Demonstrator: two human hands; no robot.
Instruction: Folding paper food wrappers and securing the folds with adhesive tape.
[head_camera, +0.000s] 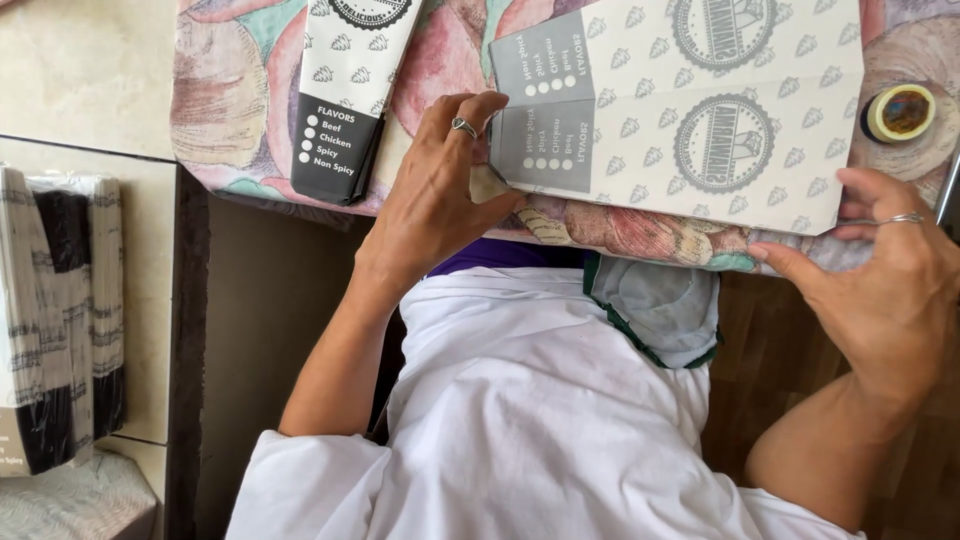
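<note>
A flat white paper sheet (690, 110), printed with grey round emblems and a grey panel of dots, lies folded on a table covered by a shell-patterned cloth (230, 110). My left hand (435, 195), with a ring on one finger, presses the sheet's folded left corner at the grey panel. At the lower right edge of the sheet, my right hand (885, 270), also ringed, touches it with fingertips spread. Neither hand grips anything.
A second folded paper bag (345, 90) with a black end lies left of the sheet. A roll of tape (900, 112) sits at the far right. A wrapped stack of bags (60, 320) stands at the left. My white shirt fills the lower middle.
</note>
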